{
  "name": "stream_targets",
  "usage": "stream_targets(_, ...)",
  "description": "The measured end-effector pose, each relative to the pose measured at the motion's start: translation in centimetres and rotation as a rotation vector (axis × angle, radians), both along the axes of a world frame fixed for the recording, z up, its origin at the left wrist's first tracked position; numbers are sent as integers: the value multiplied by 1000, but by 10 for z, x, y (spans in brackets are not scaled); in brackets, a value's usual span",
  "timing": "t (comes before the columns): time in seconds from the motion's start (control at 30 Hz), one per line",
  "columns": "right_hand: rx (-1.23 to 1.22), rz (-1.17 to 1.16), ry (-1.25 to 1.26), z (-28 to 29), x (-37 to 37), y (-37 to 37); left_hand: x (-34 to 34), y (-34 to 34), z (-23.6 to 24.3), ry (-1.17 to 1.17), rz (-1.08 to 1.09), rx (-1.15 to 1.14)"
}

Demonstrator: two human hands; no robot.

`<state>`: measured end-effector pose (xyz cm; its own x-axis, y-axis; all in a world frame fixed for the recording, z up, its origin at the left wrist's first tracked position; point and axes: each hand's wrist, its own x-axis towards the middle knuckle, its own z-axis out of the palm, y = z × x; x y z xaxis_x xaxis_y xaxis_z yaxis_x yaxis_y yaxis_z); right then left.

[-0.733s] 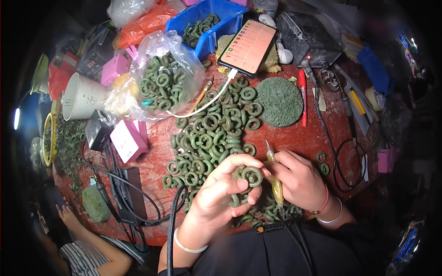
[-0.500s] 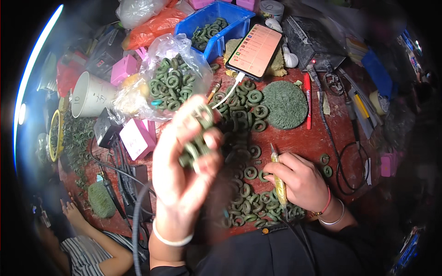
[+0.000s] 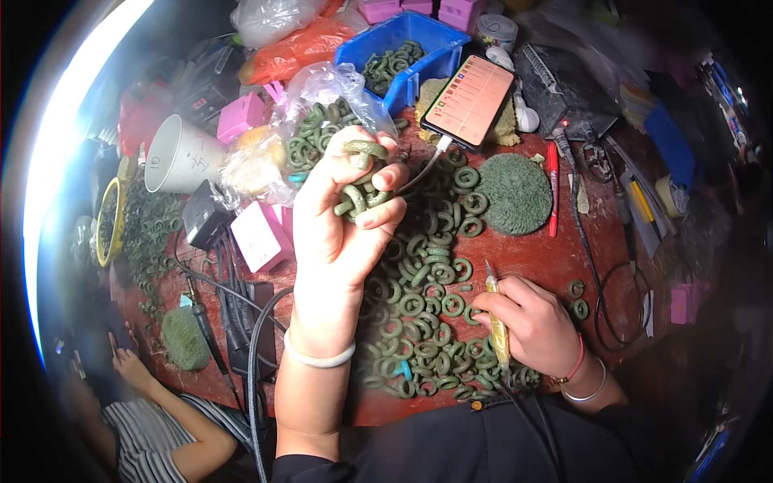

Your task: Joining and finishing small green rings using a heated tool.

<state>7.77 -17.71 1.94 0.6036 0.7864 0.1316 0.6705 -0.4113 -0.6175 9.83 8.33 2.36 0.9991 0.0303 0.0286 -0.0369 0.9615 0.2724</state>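
Observation:
Raised over the table, my left hand point(image 3: 334, 229) is closed around several dark green rings point(image 3: 354, 200), one of them held up at the fingertips. A white bangle circles that wrist. My right hand point(image 3: 541, 324) rests on the red table and grips a corded pen-shaped iron point(image 3: 498, 332) with a yellow wrapped handle; its pointed metal tip faces away from me. Between and beyond my hands spreads a heap of green rings point(image 3: 439, 358), with a small blue-green piece point(image 3: 403, 369) among them.
A phone point(image 3: 469, 103) on a charging cable leans by a blue bin point(image 3: 443, 38) of rings. A round green pad point(image 3: 516, 195) lies beside a red pen point(image 3: 553, 189). Cables run past a black box point(image 3: 568, 88). At left are a white cup point(image 3: 182, 154) and another person's arm point(image 3: 173, 419).
The view has shifted, so the table things sit further right. My left hand has risen slightly and steadied, with the rings still in it. My right hand keeps its grip on the iron.

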Motion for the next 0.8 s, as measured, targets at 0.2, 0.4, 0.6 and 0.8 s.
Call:
stream_targets(0.2, -18, 3, -3, 1, 1, 1, 7, 10, 4, 179, 340, 522)
stream_targets(0.4, -16, 21, -33, -3, 1, -1, 41, 34, -13, 503, 1093, 2311)
stream_targets(0.6, -19, 23, -36, -1, 0, 0, 58, 20, -22, 172, 949, 2573)
stream_targets(0.8, 18, -1, -10, -3, -1, -3, 39, 20, 5, 92, 1010, 2554)
